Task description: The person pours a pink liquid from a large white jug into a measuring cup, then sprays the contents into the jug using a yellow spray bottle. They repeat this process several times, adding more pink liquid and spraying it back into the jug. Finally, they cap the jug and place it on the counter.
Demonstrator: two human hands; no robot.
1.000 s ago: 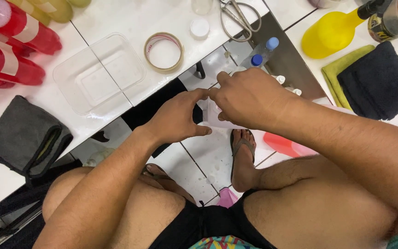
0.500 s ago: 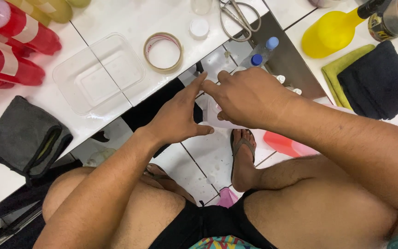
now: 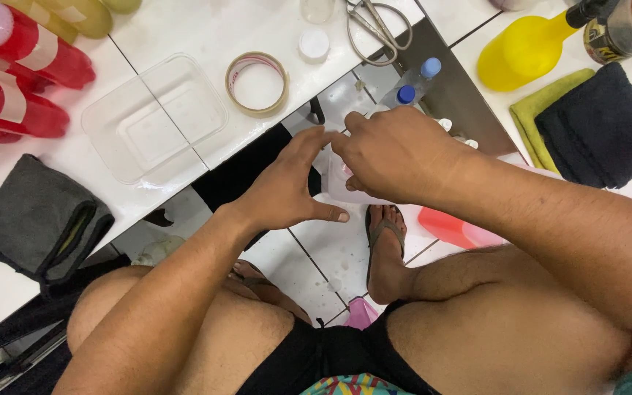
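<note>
Left hand [image 3: 287,186] has lifted its fingers since a second ago, now spread wide, fingertips meeting the right hand [image 3: 396,153], which grips a small pale bottle [image 3: 339,183] between the knees. Beyond, tape roll [image 3: 257,83] on the table [image 3: 206,29].

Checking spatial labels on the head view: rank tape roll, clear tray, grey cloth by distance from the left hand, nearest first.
From the left hand:
1. Tape roll, just above it on the white table.
2. Clear tray, up and to the left, beside the roll.
3. Grey cloth, far left, at the table edge.
</note>
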